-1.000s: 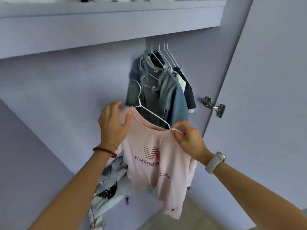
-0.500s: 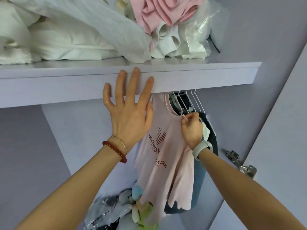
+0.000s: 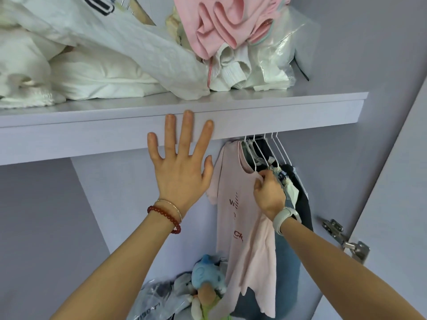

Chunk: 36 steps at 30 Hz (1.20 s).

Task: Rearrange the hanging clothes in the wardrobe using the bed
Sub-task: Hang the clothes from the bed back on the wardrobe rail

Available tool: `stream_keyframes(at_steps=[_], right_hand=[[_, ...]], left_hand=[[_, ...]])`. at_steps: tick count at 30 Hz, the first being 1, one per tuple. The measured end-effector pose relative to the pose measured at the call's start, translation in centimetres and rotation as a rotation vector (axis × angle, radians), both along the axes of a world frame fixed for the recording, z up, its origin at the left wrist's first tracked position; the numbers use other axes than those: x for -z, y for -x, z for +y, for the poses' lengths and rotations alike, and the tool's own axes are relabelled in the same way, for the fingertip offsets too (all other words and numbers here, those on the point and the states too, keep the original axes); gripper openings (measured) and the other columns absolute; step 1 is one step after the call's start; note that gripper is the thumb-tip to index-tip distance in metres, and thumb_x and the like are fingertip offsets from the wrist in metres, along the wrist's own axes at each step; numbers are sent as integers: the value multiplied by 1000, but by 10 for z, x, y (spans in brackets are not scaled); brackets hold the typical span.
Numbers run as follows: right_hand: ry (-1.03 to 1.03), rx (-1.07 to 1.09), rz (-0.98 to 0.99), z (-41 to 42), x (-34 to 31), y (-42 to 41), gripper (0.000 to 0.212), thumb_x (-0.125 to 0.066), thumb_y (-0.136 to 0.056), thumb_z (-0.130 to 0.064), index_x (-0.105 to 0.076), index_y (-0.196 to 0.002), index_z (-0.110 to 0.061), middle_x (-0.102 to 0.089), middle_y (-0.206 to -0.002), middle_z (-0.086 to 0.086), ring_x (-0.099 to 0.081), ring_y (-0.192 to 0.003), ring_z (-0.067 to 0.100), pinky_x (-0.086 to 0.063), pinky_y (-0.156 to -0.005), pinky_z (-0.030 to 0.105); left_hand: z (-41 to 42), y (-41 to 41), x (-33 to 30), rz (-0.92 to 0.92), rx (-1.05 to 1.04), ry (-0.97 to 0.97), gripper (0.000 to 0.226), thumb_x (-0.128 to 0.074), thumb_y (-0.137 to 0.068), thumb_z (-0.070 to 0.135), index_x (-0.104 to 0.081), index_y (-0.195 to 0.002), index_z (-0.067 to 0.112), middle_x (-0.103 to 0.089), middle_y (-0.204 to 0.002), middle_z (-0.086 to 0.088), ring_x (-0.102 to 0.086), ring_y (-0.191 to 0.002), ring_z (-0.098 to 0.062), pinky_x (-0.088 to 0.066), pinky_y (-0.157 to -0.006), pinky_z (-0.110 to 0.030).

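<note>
A pale pink T-shirt [image 3: 233,181] with red lettering hangs on a white wire hanger under the wardrobe shelf [image 3: 277,114]. My right hand [image 3: 269,192] pinches its neckline at the shoulder. Behind it hang several more white wire hangers [image 3: 265,148] carrying denim and dark garments [image 3: 300,204]. My left hand [image 3: 180,167] is spread flat, fingers straight, against the shelf's front edge, holding nothing. The rail itself is hidden behind the shelf.
The shelf holds heaped white bedding [image 3: 92,65], a pink garment [image 3: 221,21] and clear plastic bags [image 3: 277,54]. Below lie a blue and green soft toy [image 3: 208,285] and a printed bag [image 3: 152,303]. The open door with metal hinge [image 3: 346,241] stands at right.
The pink shirt went from being held out low in both hands to hanging under the shelf. My left hand let go and rose to the shelf edge; the view tilted upward.
</note>
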State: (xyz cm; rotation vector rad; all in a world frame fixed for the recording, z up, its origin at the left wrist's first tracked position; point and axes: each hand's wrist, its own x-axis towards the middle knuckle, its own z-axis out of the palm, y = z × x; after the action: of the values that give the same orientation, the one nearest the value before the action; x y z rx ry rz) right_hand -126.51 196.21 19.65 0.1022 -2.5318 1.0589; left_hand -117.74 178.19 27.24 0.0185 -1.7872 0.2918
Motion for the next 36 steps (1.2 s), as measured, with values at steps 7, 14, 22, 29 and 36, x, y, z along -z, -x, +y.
stream_keyframes(at_steps=[7, 14, 22, 29, 36], right_hand=[[-216, -30, 230, 36, 18, -53, 48, -35, -88, -21, -46, -131, -3, -46, -133, 21, -41, -121, 39, -37, -101, 43], [-432, 163, 142, 109, 71, -159, 50, -30, -90, -30, -46, -133, -10, -46, -136, 18, -41, -126, 38, -33, -102, 52], [-337, 541, -348, 203, 176, -362, 57, -24, -88, -40, -46, -134, -14, -46, -138, 10, -38, -130, 32, -33, -103, 48], [-225, 931, -583, 274, 200, -500, 44, -39, -94, -20, -38, -138, -14, -38, -143, 8, -33, -130, 28, -30, -104, 41], [24, 1260, -655, 357, 227, -611, 42, -43, -93, -11, -42, -135, -7, -42, -139, 13, -36, -128, 31, -33, -103, 40]], left_hand=[[19, -16, 31, -136, 201, -85, 65, -55, -78, 22, -37, -140, 20, -22, -149, -14, -10, -137, -38, -1, -109, -57], [86, -34, 136, -618, 446, -186, 60, -39, -78, 32, -41, -136, 16, -38, -143, -20, -33, -131, -40, -25, -102, -61], [220, -136, 241, -1216, 916, -200, 49, -55, -74, 21, -57, -122, 6, -53, -129, -21, -49, -118, -42, -44, -87, -58], [332, -235, 267, -1500, 1344, 70, 48, -45, -93, 20, -37, -139, 11, -26, -150, -10, -21, -139, -25, -33, -106, -41], [474, -308, 278, -1540, 1521, 439, 49, -40, -95, 24, -30, -142, 14, -22, -151, -8, -23, -137, -24, -29, -108, -36]])
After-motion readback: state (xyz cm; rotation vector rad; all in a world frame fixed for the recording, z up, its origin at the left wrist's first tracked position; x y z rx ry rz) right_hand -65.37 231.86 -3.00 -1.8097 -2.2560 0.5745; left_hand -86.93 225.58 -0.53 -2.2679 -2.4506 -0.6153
